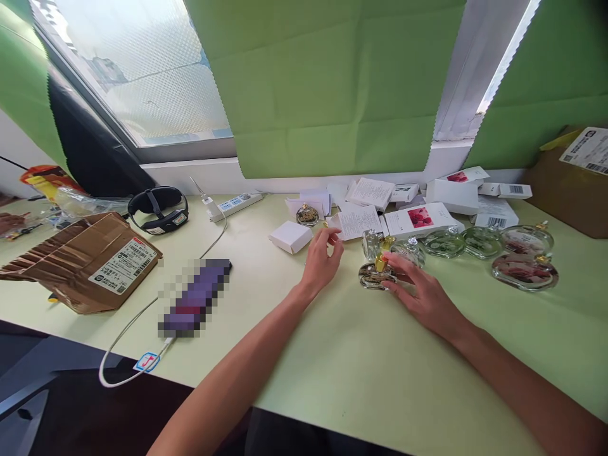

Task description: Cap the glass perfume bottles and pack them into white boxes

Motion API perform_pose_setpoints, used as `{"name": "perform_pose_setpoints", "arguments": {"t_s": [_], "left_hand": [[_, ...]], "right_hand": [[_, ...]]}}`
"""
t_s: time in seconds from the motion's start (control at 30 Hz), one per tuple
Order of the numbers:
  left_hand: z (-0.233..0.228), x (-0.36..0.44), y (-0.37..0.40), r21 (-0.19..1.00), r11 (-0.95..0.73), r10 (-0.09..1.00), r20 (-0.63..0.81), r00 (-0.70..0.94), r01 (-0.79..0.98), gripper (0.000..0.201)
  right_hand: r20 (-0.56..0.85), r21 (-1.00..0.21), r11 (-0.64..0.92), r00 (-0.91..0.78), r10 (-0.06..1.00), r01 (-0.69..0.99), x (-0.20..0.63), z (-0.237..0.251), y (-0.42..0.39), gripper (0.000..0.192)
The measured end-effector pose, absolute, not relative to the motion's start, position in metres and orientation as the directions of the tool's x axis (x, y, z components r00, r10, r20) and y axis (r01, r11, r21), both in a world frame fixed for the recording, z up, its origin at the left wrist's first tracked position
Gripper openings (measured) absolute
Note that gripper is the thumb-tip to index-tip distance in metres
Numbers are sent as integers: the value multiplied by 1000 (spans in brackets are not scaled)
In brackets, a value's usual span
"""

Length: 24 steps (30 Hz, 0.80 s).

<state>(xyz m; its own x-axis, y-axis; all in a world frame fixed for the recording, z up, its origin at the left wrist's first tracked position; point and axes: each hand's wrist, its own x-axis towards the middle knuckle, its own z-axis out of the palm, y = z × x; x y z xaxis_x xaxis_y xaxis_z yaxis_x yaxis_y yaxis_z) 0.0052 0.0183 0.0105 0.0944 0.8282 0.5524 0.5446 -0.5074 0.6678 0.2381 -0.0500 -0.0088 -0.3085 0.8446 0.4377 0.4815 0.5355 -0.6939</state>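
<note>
My right hand [420, 288] is closed around a clear glass perfume bottle [373, 278] with a gold neck, which rests upright on the table. My left hand [323, 256] hovers a little to its left with the fingers curled in; a small gold piece shows at its fingertips, too small to name. Just behind the held bottle stand a clear faceted glass piece [370, 244] and another glass bottle [411, 250], partly hidden by my right fingers. A small white box [291, 237] and a round bottle with dark gold contents [307, 215] lie beyond my left hand.
Several flat glass bottles [525, 272] lie at the right. White cartons [420, 218] and leaflets pile up along the wall. At the left are a brown parcel [123, 266], a black headset [164, 212], a cabled phone [197, 301], a power strip [240, 202] and another person's hand [10, 223].
</note>
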Motion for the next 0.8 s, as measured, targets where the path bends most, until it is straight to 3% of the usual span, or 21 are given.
{"name": "perform_pose_setpoints", "arguments": {"t_s": [0.17,0.37,0.53,0.8], "left_hand": [[9,1,21,574,-456,854,497,153,681,28],[15,-12,29,578,-285,899,437,5,765,37],[9,-19,34,571,-249,933,359,36,782,41],[5,-17,32,558,-299,940,314,137,774,49]], "right_hand": [[403,-737,483,-265,876,473,235,-3,-56,72],[675,-676,628,-19,738,386,242,9,-52,48],[682,-711,560,220,698,425,253,14,-44,34],[650,-754,523,342,678,397,274,15,-30,34]]}}
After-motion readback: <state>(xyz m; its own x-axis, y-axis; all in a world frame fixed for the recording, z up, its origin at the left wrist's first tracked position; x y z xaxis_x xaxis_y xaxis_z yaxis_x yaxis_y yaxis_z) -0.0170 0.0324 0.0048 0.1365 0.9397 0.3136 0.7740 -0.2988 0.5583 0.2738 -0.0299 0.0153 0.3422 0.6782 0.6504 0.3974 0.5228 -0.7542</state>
